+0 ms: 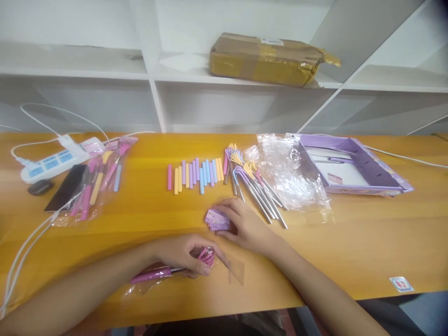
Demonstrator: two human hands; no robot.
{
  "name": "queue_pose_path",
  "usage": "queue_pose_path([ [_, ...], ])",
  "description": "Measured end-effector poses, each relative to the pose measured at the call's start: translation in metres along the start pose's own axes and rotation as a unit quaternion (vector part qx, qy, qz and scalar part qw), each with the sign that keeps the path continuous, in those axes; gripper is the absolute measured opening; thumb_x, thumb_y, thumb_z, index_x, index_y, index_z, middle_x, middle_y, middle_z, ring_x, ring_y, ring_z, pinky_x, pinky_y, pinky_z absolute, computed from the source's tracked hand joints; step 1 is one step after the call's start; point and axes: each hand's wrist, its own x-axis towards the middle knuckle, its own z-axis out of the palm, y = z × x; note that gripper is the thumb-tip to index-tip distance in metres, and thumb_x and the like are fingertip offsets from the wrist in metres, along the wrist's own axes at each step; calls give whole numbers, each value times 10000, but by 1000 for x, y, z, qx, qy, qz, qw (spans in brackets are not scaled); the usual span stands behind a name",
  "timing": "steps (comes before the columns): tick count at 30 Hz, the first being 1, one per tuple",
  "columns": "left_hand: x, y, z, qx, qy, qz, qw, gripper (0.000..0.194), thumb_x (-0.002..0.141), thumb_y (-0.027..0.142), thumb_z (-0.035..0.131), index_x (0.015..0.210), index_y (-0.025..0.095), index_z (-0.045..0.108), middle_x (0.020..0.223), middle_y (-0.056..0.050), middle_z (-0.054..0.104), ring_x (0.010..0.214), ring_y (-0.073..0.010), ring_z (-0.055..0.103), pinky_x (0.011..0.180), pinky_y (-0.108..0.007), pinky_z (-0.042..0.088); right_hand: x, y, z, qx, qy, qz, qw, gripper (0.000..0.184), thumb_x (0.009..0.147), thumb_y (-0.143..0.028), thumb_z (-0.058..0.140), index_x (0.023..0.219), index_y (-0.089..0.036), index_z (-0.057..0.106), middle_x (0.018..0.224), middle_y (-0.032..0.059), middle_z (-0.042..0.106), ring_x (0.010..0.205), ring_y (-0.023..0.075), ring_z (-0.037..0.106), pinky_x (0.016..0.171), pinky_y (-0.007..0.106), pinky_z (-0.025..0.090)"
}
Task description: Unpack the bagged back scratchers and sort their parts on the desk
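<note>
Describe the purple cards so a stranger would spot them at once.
On the wooden table, find the right hand, near the middle. In its grip is a small stack of purple printed cards. Short and patterned, it differs from the long, bagged pink scratcher at the left hand.

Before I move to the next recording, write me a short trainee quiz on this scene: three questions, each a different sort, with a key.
1. What does the right hand hold?
A) a white plastic power strip
B) a stack of small purple printed cards
C) a brown taped parcel

2. True or false: the open, shallow purple box lies to the right of the crumpled heap of clear plastic.

3. Fill in: the left hand holds a long, metal-shafted scratcher whose handle is ____.

Key: 1. B; 2. True; 3. pink
</note>
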Motion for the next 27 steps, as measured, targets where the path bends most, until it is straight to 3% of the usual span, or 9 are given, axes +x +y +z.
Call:
queue_pose_path([
  [3,0,0,0,-4,-2,2,1000,478,911,462,853,1275,171,748,692,44,523,527,-95,470,500,-208,369,1,1,2,-4,0,0,1000,786,913,-493,842,1570,-245,489,1437,171,583,1333,380,564,1136,600,508],
  [9,1,1,1,9,0,1,1000,541,914,464,848,1353,173,728,671,46,524,523,-101,484,494,-209,367,5,9,9,-32,6,-20,999,600,953,-556,783,1425,-225,619,1296,154,641,1188,345,614,1028,543,548],
  [14,2,-1,0,-25,-8,0,1000,509,909,444,853,1307,153,725,653,49,527,515,-101,462,499,-219,365,6,8,6,-43,12,-3,999,722,905,-667,780,1449,-220,618,1276,167,624,1184,364,612,1030,566,542],
  [18,1,-1,1,-69,19,3,997,569,903,393,863,1386,169,661,661,71,505,501,-84,434,506,-213,339,0,7,-24,51,80,34,995,520,1084,-643,487,1368,-238,652,1257,151,624,1178,329,620,1037,529,524],
  [20,1,0,3,-92,46,17,995,646,913,378,852,1470,189,585,668,89,492,496,-75,412,515,-207,325,-7,1,-40,136,101,49,984,611,1116,-679,289,1319,-240,663,1167,122,634,1029,278,644,932,470,550],
  [21,1,0,3,-100,55,25,993,664,921,375,843,1492,192,557,666,95,489,494,-72,405,517,-205,321,-10,-4,-45,183,80,48,979,675,1090,-743,275,1360,-244,641,1141,110,638,959,257,643,873,440,558],
  [23,1,-1,5,-104,59,34,992,627,929,381,835,1458,182,565,664,98,495,495,-71,406,517,-203,327,-15,-21,-45,268,-19,43,962,810,993,-843,462,1550,-257,492,1144,91,653,875,224,643,778,382,567],
  [25,1,-2,4,-91,48,22,994,526,912,397,852,1330,166,632,676,86,512,507,-74,433,520,-205,356,-17,-39,-35,333,-95,65,936,935,941,-746,689,1656,-267,325,1144,70,674,840,191,661,724,328,566],
  [27,2,-4,2,-69,21,-2,997,485,887,410,873,1255,166,675,705,66,545,535,-86,486,539,-215,408,-14,-54,-25,371,-76,117,918,715,978,-602,734,1546,-254,475,986,13,676,723,143,631,641,276,531],
])
